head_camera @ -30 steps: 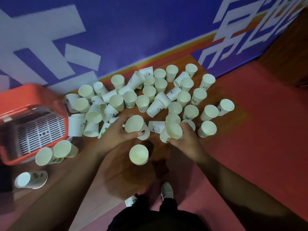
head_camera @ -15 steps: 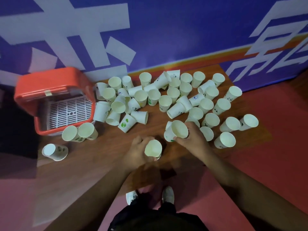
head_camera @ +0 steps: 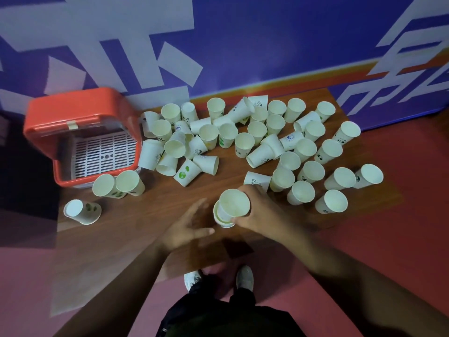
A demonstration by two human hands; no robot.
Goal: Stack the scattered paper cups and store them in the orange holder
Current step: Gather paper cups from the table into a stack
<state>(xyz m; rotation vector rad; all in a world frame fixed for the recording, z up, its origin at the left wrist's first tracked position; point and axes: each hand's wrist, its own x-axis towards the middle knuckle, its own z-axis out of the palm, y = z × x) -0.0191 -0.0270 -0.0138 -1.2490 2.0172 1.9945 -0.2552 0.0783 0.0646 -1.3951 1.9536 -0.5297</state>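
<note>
One orange holder is seen at the back left of the wooden surface, against the blue wall. Its opening is turned up and toward the person, and a white slatted grid is shown inside.

Paper cups are scattered to the right of the holder, from its right wall across the surface. Roughly forty can be made out, but an exact count is prevented by overlap. Most are stood mouth up with the long axis vertical. Several close to the holder are tipped on their sides or upended.

Three more are set apart at the holder's front. A pair of cups, touching each other, is stood mouth up just before its front rim. A lone cup is placed further forward and left with its closed bottom shown; whether it is inverted or lying down cannot be told.

A stack of two nested cups is held well to the right of the holder and nearer the person. Its mouth is turned up toward the camera, and its long axis is near vertical, slightly tilted. The right hand is wrapped around it, fingers curled. The left hand, blurred, is spread with straight fingers just beside the stack's base, on the holder's side; contact cannot be judged.

Two pale shoes are seen on the red floor.
</note>
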